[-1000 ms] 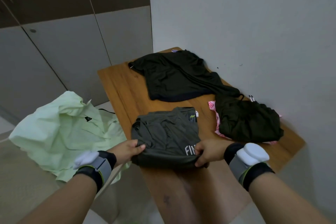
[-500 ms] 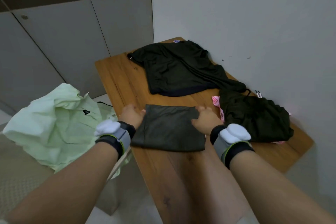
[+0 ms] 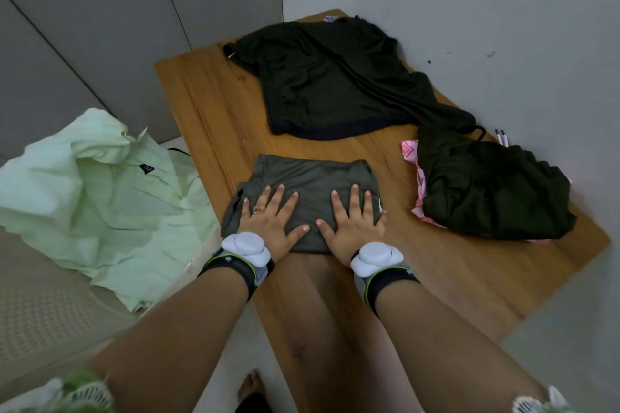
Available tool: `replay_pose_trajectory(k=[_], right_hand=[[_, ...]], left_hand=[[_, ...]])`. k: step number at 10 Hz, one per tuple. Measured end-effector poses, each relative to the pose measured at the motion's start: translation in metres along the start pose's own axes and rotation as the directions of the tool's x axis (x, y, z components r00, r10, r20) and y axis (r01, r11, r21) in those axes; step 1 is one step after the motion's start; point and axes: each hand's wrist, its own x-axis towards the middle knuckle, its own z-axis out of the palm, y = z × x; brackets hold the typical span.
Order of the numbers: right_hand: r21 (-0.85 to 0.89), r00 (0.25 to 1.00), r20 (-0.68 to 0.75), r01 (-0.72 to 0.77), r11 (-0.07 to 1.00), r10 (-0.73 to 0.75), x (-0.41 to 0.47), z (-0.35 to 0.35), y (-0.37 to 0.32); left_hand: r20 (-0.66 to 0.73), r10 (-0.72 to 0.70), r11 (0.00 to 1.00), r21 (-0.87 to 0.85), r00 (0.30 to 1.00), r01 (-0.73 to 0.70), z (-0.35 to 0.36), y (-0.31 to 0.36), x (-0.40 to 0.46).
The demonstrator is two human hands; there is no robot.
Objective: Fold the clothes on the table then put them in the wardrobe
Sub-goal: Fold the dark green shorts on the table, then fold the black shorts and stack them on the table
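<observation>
left hand (image 3: pixel 268 221) and right hand (image 3: pixel 354 223) both flat, fingers spread, gripping nothing, pressing down on a folded grey shirt (image 3: pixel 308 184) at the near edge of the wooden table (image 3: pixel 214 111), dark crumpled bundle (image 3: pixel 489 188) to the right, black shirt (image 3: pixel 332 77) spread out further back by the wall

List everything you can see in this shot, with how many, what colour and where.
folded garment: one, grey-olive, near middle of the table, under both hands
spread garment: one, very dark green, far end of table
bunched garment: one, very dark green, right side of table by the wall
pink cloth: one, pink patterned, mostly under the bunched garment
light green shirt: one, crumpled, left of the table
table: one, brown wood, against the wall
wardrobe doors: grey, behind the table, shut
left hand: flat on folded garment, ring, wrist device
right hand: flat on folded garment, wrist device
</observation>
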Motion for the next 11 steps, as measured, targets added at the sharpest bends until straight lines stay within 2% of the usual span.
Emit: replay_pose_trajectory(k=[1, 3, 5, 7, 9, 11], right_hand=[[-0.006, 0.999, -0.015, 0.048, 0.999, -0.048, 0.010, -0.004, 0.006], [-0.021, 0.996, -0.031, 0.079, 0.997, -0.079, 0.009, -0.004, 0.009], [-0.044, 0.991, 0.063, 0.117, 0.992, -0.114, 0.015, -0.012, 0.012], [-0.063, 0.980, 0.094, 0.179, 0.982, -0.173, 0.027, -0.019, 0.016], [-0.084, 0.975, 0.087, 0.212, 0.974, -0.204, 0.034, -0.022, 0.016], [-0.097, 0.970, 0.175, 0.187, 0.978, -0.168, 0.034, -0.031, 0.010]], left_hand=[[-0.070, -0.010, 0.999, -0.039, 0.997, 0.008, 0.001, 0.004, 0.000], [-0.124, -0.027, 0.999, -0.046, 0.992, 0.021, 0.004, 0.005, 0.000], [-0.089, -0.066, 0.997, -0.046, 0.994, 0.062, 0.002, 0.008, 0.001], [-0.037, -0.151, 0.988, -0.035, 0.988, 0.150, -0.002, 0.014, 0.004], [-0.071, -0.176, 0.983, -0.057, 0.982, 0.172, -0.001, 0.013, 0.007], [-0.105, -0.176, 0.984, -0.060, 0.979, 0.171, -0.010, 0.015, 0.006]])
